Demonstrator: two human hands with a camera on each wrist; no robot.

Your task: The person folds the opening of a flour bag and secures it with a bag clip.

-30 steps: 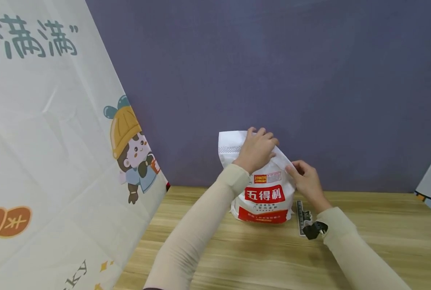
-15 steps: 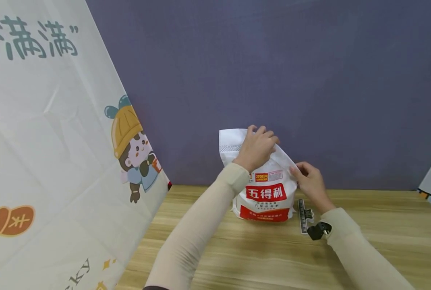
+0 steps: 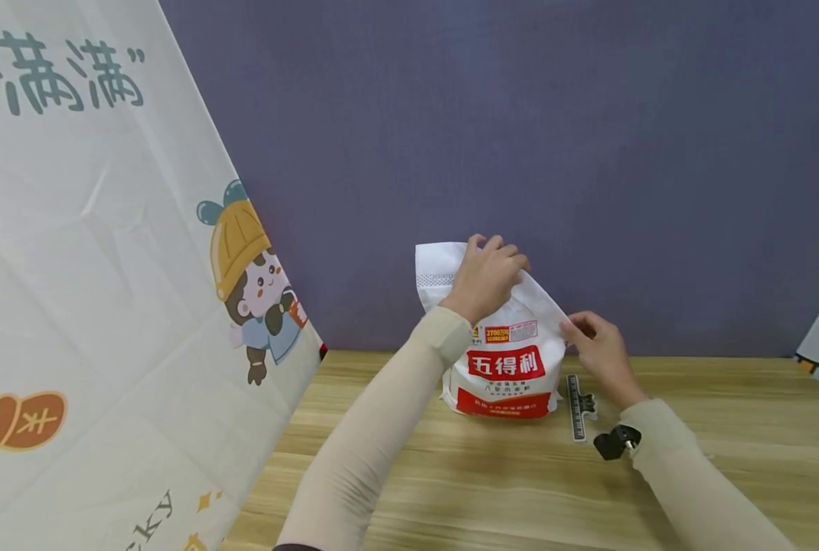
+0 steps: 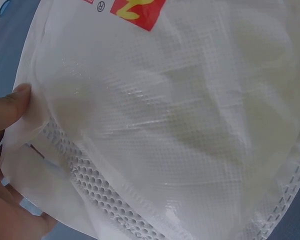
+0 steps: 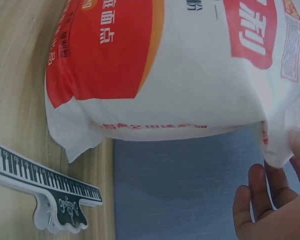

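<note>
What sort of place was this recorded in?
Probably a makeshift indoor filming booth: a wood-grain table, a plain dark backdrop behind it, and a white cartoon-printed sheet at the left.

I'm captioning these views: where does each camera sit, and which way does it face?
Head: worn there, looks forward and down at the white bag; left hand, right hand and sleeved arms show.
Left wrist: worn there, faces the bag's upper part; that hand partly shows.
Right wrist: worn there, faces bag and clip; that hand partly shows.
Head and right wrist share bag and clip.
</note>
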